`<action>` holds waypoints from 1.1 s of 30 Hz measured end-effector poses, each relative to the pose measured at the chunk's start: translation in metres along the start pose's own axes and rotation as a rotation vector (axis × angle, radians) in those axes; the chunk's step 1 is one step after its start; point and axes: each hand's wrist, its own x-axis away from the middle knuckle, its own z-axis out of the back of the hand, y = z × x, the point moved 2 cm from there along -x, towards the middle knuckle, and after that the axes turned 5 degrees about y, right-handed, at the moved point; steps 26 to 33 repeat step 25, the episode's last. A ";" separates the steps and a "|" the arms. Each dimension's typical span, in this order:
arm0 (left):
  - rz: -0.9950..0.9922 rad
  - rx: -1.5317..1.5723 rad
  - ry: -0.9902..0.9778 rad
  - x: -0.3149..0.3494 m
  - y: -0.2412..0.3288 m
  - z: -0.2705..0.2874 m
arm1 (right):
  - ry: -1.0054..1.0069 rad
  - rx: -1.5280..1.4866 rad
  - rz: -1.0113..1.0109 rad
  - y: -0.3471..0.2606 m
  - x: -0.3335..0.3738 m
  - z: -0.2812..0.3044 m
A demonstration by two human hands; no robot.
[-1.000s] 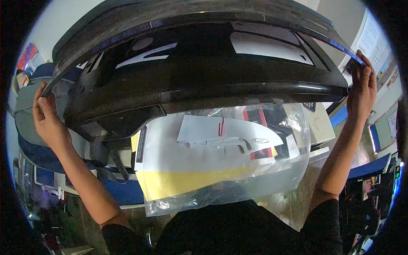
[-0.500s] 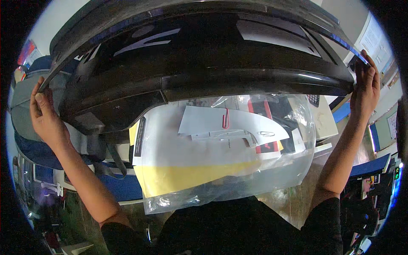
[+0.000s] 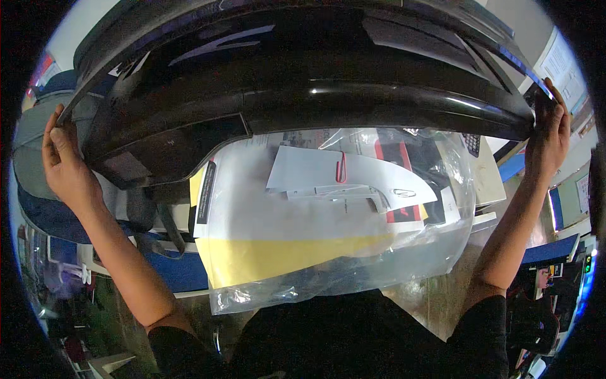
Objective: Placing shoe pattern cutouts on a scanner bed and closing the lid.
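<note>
A large glossy black curved panel (image 3: 303,76) with a raised rim spans the top of the view, held up by both ends. My left hand (image 3: 66,158) is closed on the rim at its left end, thumb on the near side. At the right end, my right hand (image 3: 550,136) grips the rim, its fingers partly hidden behind the edge. Below the panel lies a clear plastic bag (image 3: 353,275) with papers. A white paper cut-out (image 3: 303,167) there carries a red paper clip (image 3: 341,168) and a metal paper clip (image 3: 403,192).
A yellow sheet (image 3: 278,256) lies under the white papers. A grey and blue chair (image 3: 38,145) stands at the left, with a dark strap (image 3: 169,230) near the table edge. The corner of a pale table (image 3: 487,174) and a dark keypad (image 3: 471,144) show at the right.
The panel has shifted slightly, its near edge moving up and its right end a little to the right with my right hand. Both hands keep their hold.
</note>
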 end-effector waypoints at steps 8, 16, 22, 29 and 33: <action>-0.023 -0.004 -0.031 0.001 -0.009 0.003 | 0.050 0.020 -0.061 0.004 0.007 -0.005; -0.010 -0.012 -0.030 0.003 -0.009 0.007 | 0.059 0.087 -0.033 0.009 0.010 -0.012; -0.001 0.026 0.022 0.008 -0.008 -0.001 | 0.054 -0.014 -0.037 0.014 0.007 -0.003; -0.050 -0.087 0.002 0.009 -0.006 0.004 | 0.068 0.036 -0.054 0.020 0.006 0.001; -0.050 -0.087 0.002 0.009 -0.006 0.004 | 0.068 0.036 -0.054 0.020 0.006 0.001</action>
